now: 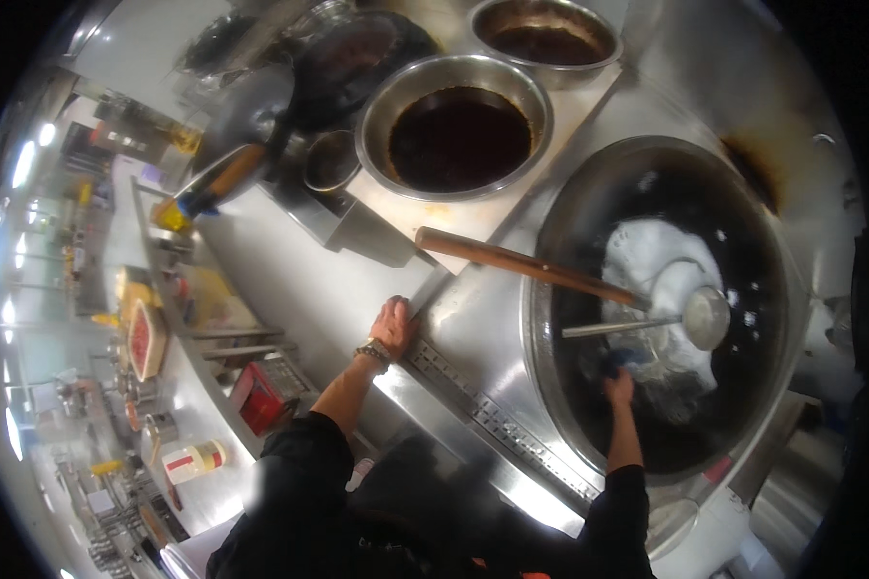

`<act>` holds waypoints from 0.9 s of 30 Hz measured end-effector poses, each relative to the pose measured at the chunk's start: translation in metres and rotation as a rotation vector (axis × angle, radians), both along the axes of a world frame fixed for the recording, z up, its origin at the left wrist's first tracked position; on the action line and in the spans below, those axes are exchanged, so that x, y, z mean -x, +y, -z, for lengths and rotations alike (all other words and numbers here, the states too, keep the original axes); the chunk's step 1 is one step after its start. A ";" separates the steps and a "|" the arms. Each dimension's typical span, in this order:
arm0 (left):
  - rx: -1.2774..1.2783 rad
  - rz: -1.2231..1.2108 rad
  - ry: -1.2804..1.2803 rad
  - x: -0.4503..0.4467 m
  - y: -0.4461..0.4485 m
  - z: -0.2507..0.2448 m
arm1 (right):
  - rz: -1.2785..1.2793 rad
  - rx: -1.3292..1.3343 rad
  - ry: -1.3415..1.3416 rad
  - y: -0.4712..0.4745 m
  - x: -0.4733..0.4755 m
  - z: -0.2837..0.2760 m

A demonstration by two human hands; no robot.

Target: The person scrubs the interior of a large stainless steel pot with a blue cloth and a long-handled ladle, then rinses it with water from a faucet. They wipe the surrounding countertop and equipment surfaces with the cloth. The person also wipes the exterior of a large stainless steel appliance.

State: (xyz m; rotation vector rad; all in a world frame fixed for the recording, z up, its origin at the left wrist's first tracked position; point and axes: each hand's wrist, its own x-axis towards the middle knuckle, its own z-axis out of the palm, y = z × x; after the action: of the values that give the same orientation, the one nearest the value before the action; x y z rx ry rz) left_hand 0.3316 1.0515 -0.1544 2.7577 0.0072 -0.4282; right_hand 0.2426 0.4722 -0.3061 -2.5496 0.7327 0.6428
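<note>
My right hand [620, 387] reaches into a large, dark wok [572, 427] and holds a dark blue cloth or scrubber [626, 356], blurred. Water with white foam [659, 250] lies in the wok's bottom. A metal ladle [706, 318] rests there, its short handle pointing toward the left rim. Across that same rim lies a wooden handle [521, 264]; the foam hides its far end. My left hand [392, 326], with a watch on the wrist, leans on the front edge of the steel counter [471, 311], left of the wok. Its fingertips are hard to make out.
Two steel bowls of dark liquid, one nearer [456, 137] and one farther [547, 43], stand on a pale board [442, 210]. Dark woks [242, 116] sit at upper left. A slotted drain strip [478, 405] runs before me. A side table [203, 405] holds a plastic jar [194, 461].
</note>
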 end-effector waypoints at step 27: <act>1.528 0.101 0.815 0.005 -0.189 -0.147 | 0.774 -0.885 -1.146 0.301 0.025 -0.360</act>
State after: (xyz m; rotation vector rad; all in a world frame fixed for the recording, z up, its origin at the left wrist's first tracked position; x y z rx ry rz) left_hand 0.3264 0.8620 -0.0075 0.9978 -0.1757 -0.9927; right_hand 0.2179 0.7728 0.0538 -1.2617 0.6627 -0.6136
